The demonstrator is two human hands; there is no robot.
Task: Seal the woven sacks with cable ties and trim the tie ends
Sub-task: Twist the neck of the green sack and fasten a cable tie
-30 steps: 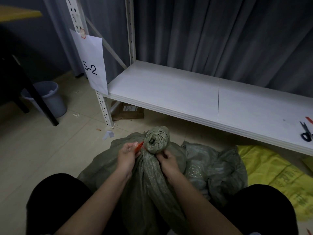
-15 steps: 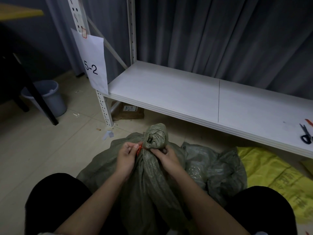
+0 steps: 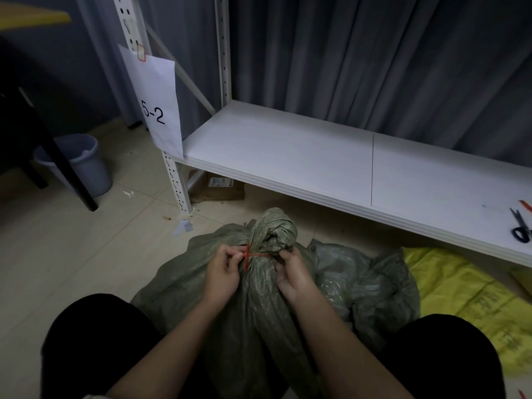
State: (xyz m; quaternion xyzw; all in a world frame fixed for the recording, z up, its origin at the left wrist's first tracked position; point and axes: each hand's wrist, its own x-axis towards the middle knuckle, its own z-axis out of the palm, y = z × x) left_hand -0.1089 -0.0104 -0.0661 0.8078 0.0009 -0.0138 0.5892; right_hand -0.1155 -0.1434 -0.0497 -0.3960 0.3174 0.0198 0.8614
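A grey-green woven sack (image 3: pixel 259 306) stands between my knees, its mouth gathered into a twisted bunch (image 3: pixel 273 228). A red cable tie (image 3: pixel 253 255) runs across the neck below the bunch. My left hand (image 3: pixel 223 273) pinches the tie at the neck's left side, where a short red end hangs down. My right hand (image 3: pixel 293 273) grips the neck and the tie on the right side. Black-handled scissors (image 3: pixel 520 227) lie on the white shelf board (image 3: pixel 288 156) at the far right, next to a red tie (image 3: pixel 525 205).
A second grey-green sack (image 3: pixel 365 280) slumps to the right, beside a yellow sack (image 3: pixel 460 300) flat on the floor. A shelf upright (image 3: pixel 175 182) carries a paper marked 5-2 (image 3: pixel 157 110). A grey bin (image 3: pixel 77 164) and a dark table leg (image 3: pixel 66 174) stand left. A cardboard box (image 3: pixel 218 188) lies under the shelf.
The red tie now runs across the front of the neck between both hands. My right hand has shifted up to the neck's right side. The bunch leans slightly right.
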